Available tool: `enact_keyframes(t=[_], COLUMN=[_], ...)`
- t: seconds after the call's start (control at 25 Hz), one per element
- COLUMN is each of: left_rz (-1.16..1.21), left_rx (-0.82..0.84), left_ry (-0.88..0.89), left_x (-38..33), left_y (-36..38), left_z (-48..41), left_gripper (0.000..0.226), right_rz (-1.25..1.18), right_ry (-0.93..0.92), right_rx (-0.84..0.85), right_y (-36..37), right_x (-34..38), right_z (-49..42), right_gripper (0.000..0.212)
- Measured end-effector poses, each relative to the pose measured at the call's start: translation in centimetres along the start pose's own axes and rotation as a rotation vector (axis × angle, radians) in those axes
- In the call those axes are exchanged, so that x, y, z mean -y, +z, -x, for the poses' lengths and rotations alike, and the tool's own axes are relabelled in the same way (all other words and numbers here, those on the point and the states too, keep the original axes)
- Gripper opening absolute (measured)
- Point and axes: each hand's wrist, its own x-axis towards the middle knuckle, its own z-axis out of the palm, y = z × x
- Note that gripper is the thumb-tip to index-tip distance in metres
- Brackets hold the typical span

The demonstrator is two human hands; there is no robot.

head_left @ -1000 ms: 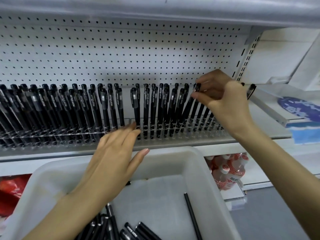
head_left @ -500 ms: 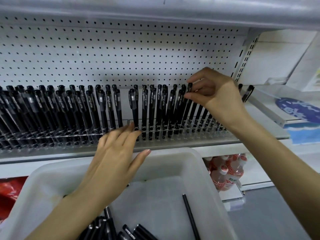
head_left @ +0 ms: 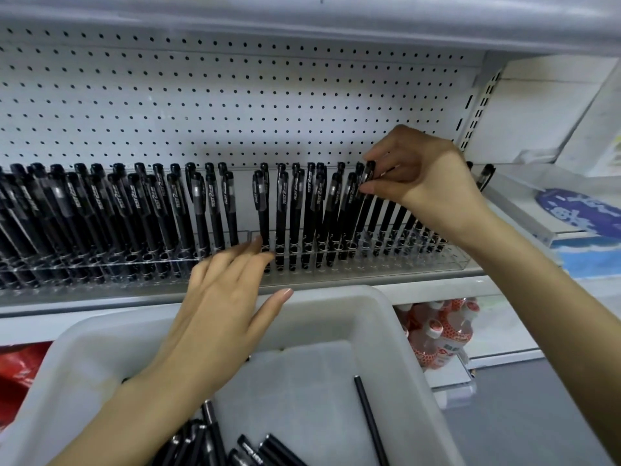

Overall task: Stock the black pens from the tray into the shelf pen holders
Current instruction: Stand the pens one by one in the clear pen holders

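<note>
The right hand (head_left: 423,176) was up at one o'clock of the view. Its thumb and forefinger pinched the cap of a black pen (head_left: 369,170), and the other fingers curled behind. That pen leaned among the standing pens (head_left: 141,210) in the clear pen holder (head_left: 413,260) on the shelf (head_left: 369,280). Its lower barrel was lost among its neighbours, so which hole it sat in could not be told. Hand and wrist hid the tops of the pens toward three o'clock of it. Only their barrels showed below, and a lone cap (head_left: 486,172) showed past the wrist.

The left hand (head_left: 221,307) lay near the centre, fingers straight and close together. Its thumb spread toward three o'clock above the far rim of the white tray (head_left: 400,324). The fingertips (head_left: 252,250) were at the holder's front, under a gap in the row; whether they touched it was unclear.

In the tray at six o'clock lay loose pens (head_left: 215,442), cut off by the lower edge and partly covered by the left forearm. A thin black stick (head_left: 369,418) lay alone toward five o'clock with its end cut off; whether it was a pen or a refill could not be told.

The row ran out of view at nine o'clock. Below the shelf at four o'clock stood bottles (head_left: 440,331), half hidden by the tray. A red packet (head_left: 16,371) at eight o'clock was cut by the edge.
</note>
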Motion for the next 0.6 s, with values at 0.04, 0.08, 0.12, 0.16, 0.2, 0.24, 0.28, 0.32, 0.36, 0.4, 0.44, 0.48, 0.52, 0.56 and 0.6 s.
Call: enact_keyframes(t=[0.04, 0.08, 0.12, 0.16, 0.2, 0.24, 0.28, 0.32, 0.36, 0.4, 0.44, 0.48, 0.52, 0.56, 0.6], left_rz=[-0.001, -0.004, -0.006, -0.007, -0.007, -0.008, -0.01, -0.009, -0.006, -0.004, -0.004, -0.008, -0.013, -0.017, -0.014], left_rx=[-0.004, -0.007, -0.009, -0.01, -0.009, -0.009, -0.012, -0.018, -0.023, -0.027, -0.03, -0.028, -0.026, -0.023, -0.017], left_ry=[0.002, 0.004, 0.005, 0.005, 0.005, 0.004, 0.004, 0.003, 0.003, 0.004, 0.007, 0.01, 0.013, 0.015, 0.017], left_x=[-0.01, -0.02, -0.03, -0.05, -0.06, -0.06, -0.08, -0.07, -0.05, -0.06, -0.07, -0.07, -0.06, -0.01, 0.07], left_y=[-0.01, -0.01, -0.03, -0.04, -0.05, -0.05, -0.06, -0.07, -0.06, -0.07, -0.06, -0.04, -0.03, -0.04, -0.06], left_z=[0.01, 0.02, 0.03, 0.01, 0.0, -0.01, -0.02, -0.01, 0.0, 0.0, -0.02, -0.03, -0.02, -0.02, -0.05], left_gripper=[0.051, 0.051, 0.051, 0.052, 0.052, 0.052, 0.052, 0.052, 0.051, 0.051, 0.051, 0.051, 0.051, 0.051, 0.051], right_rz=[0.004, 0.006, 0.003, -0.003, -0.008, -0.004, 0.007, 0.02, 0.032, 0.044, 0.056, 0.067, 0.079, 0.091, 0.103], right_ry=[-0.004, -0.006, -0.004, 0.002, 0.006, 0.005, -0.001, -0.009, -0.017, -0.022, -0.026, -0.03, -0.033, -0.037, -0.04], right_rx=[0.004, 0.007, 0.011, 0.016, 0.026, 0.035, 0.045, 0.053, 0.055, 0.049, 0.039, 0.028, 0.021, 0.018, 0.018], right_y=[-0.06, -0.14, -0.24, -0.33, -0.38, -0.35, -0.27, -0.12, 0.05, 0.18, 0.25, 0.27, 0.27, 0.2, 0.07], right_x=[0.02, 0.02, 0.03, 0.0, -0.05, -0.14, -0.26, -0.38, -0.51, -0.63, -0.71, -0.7, -0.65, -0.55, -0.46], right_z=[-0.05, -0.12, -0.18, -0.23, -0.25, -0.24, -0.2, -0.09, 0.04, 0.17, 0.27, 0.35, 0.41, 0.47, 0.51], right_gripper=[0.029, 0.029, 0.029, 0.028, 0.026, 0.025, 0.025, 0.025, 0.025, 0.026, 0.026, 0.027, 0.028, 0.03, 0.031])
